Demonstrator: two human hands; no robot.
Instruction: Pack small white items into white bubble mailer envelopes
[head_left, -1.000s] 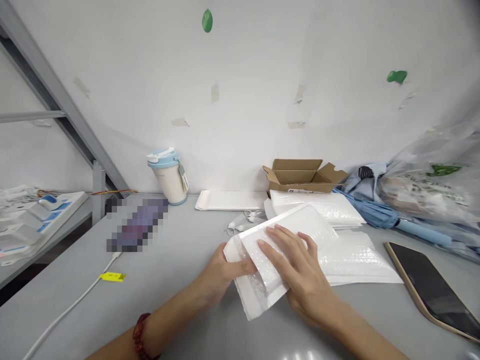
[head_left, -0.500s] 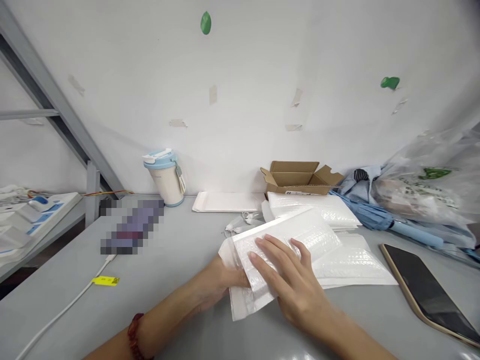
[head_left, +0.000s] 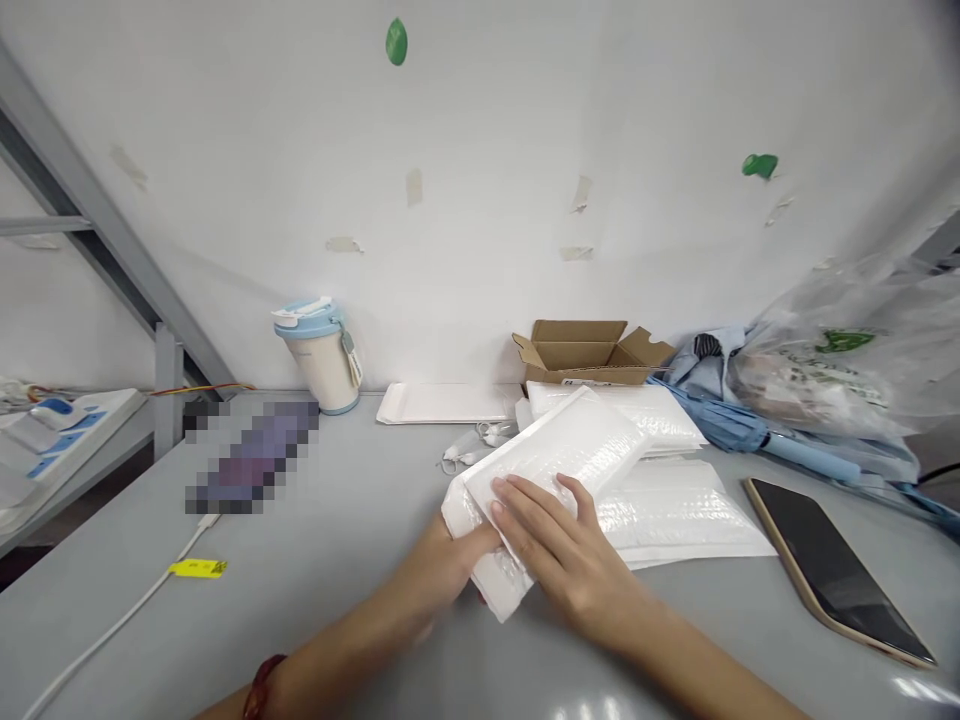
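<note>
A white bubble mailer (head_left: 559, 462) is held tilted over the grey table (head_left: 360, 520), its near end in both hands. My left hand (head_left: 442, 565) grips the near-left corner, thumb on top and fingers underneath. My right hand (head_left: 559, 555) lies over the top face with fingers stretched across it, pressing the near flap. More white mailers (head_left: 667, 505) lie flat just right of my hands, and another stack (head_left: 637, 410) sits behind them.
A dark tablet (head_left: 832, 570) lies at the right. An open cardboard box (head_left: 589, 352), a blue umbrella (head_left: 757, 435) and a plastic bag (head_left: 840, 360) stand at the back right. A lidded cup (head_left: 319, 355), a flat envelope (head_left: 446, 402), a white cable (head_left: 112, 630) and a pixelated object (head_left: 251, 455) occupy the left.
The mailer's near end has been folded in tighter and lifted, its far end now raised. Both hands shifted slightly left and nearer. The camera view has drifted right.
</note>
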